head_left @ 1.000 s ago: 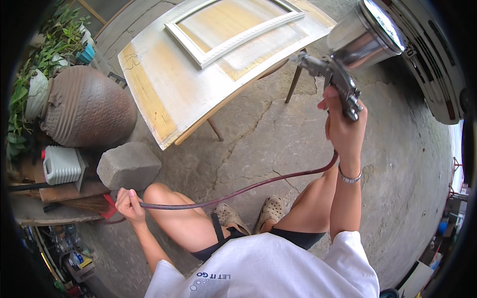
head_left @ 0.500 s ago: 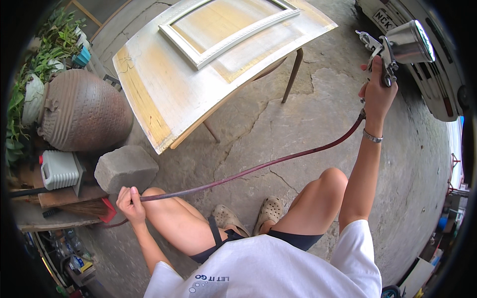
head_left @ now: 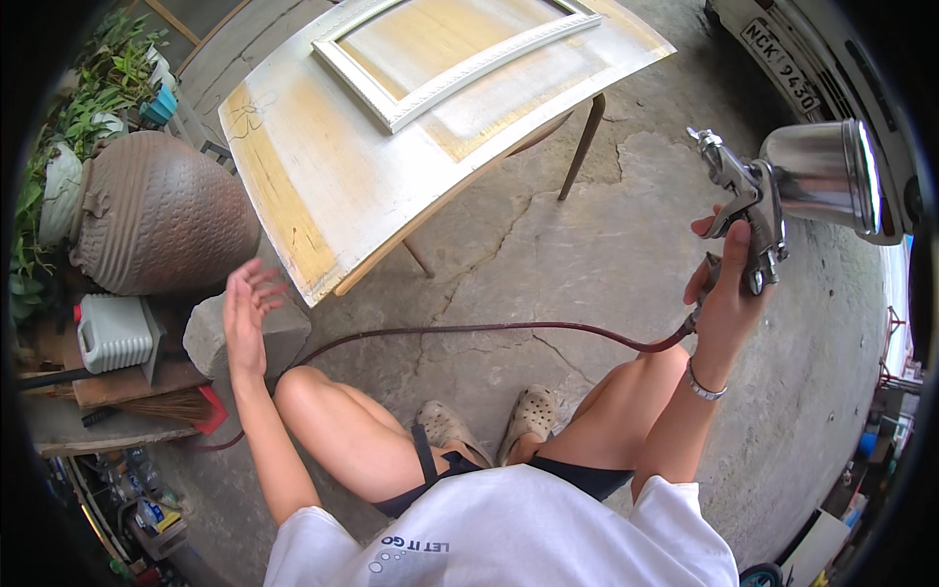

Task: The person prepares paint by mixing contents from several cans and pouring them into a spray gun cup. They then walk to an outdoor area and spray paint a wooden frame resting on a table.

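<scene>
My right hand (head_left: 729, 284) is wrapped round the handle of a silver spray gun (head_left: 748, 201), whose metal cup (head_left: 822, 176) points off to the right. From the gun's base a dark red hose (head_left: 499, 326) runs leftward above my knees and down past my left leg. My left hand (head_left: 249, 318) is raised with fingers apart and nothing in it, in front of a grey stone block (head_left: 279, 338). Ahead, a white carved picture frame (head_left: 391, 112) lies on a board (head_left: 323, 186) streaked with white paint over yellowish wood.
A large brown clay jar (head_left: 166, 215) and green potted plants (head_left: 108, 88) stand at left, near a white jug (head_left: 115, 333) and a straw broom (head_left: 161, 406). Metal legs (head_left: 582, 147) hold up the board. A parked vehicle (head_left: 831, 59) is at the far right.
My left hand has let go of the hose and moved up, its fingers spreading. The hose sags lower on the left. My right hand has brought the spray gun lower and closer.
</scene>
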`<state>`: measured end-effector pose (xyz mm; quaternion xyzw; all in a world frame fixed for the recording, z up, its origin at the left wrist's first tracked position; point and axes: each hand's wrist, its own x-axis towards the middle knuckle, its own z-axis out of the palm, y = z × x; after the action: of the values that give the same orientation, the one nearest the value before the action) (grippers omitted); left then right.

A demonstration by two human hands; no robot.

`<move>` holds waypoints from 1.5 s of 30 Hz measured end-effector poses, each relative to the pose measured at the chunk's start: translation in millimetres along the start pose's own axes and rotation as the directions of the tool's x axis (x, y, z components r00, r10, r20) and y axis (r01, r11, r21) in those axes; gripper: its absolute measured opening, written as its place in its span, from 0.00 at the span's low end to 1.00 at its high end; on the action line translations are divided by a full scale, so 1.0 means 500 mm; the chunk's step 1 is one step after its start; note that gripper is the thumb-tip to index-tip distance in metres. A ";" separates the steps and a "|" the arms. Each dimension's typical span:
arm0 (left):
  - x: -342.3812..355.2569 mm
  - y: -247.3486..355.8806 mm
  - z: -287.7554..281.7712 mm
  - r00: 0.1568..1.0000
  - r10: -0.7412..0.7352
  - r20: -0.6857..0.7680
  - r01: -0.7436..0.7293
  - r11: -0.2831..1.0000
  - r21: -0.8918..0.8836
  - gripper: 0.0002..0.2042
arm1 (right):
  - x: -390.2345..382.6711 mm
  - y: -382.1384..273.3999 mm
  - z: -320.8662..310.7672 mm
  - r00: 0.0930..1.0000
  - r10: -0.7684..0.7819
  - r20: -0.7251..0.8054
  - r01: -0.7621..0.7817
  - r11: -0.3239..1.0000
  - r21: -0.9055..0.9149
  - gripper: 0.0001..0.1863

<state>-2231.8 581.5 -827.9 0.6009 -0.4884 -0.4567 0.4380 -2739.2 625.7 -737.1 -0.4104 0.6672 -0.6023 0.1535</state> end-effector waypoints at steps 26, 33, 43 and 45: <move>0.097 0.114 0.147 0.548 0.389 -0.741 -0.548 0.836 0.033 0.14 | -0.093 -0.005 -0.006 0.989 0.020 0.148 -0.030 0.997 0.065 0.20; -0.197 0.134 0.509 0.672 0.692 0.265 -0.646 0.722 -0.247 0.06 | -0.071 -0.082 0.038 0.986 -0.070 0.149 0.049 0.989 0.142 0.21; -0.309 0.105 0.597 0.545 0.085 0.834 0.023 0.993 -0.116 0.36 | 0.057 -0.359 0.050 0.974 0.062 0.220 -0.059 0.998 -0.019 0.20; -0.324 0.122 0.508 0.593 -0.037 0.804 0.068 0.998 -0.004 0.36 | 0.092 -0.422 0.049 0.979 0.063 0.193 -0.047 0.995 -0.087 0.19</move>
<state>-2508.5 712.5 -799.6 0.3376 -0.6072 -0.6993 0.1680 -2673.9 588.7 -532.9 -0.4549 0.6843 -0.5268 0.2177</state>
